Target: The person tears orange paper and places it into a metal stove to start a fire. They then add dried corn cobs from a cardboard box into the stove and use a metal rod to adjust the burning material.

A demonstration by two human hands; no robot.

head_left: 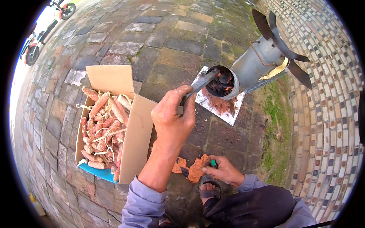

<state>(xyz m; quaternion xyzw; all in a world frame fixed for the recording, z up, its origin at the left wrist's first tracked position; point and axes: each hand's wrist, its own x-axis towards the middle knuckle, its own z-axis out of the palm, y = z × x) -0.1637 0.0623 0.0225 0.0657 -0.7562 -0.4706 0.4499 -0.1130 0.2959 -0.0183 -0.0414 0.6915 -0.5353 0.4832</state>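
My left hand is closed around a flat grey metal bar, possibly one arm of a pair of tongs. Its far end reaches the round feed opening of a metal stove, over charred fuel with glowing orange spots. Low on the right, my right hand is closed on a small thing with a green end; its kind is hidden by my fingers. Crumpled orange cloth-like pieces lie beside that hand, near my sandalled foot.
An open cardboard box full of dried corncobs stands at my left. Under the stove's opening lies a white plate with reddish ash. Dark metal blades spread from the stove's top. A brick wall rises right; parked two-wheelers stand far left.
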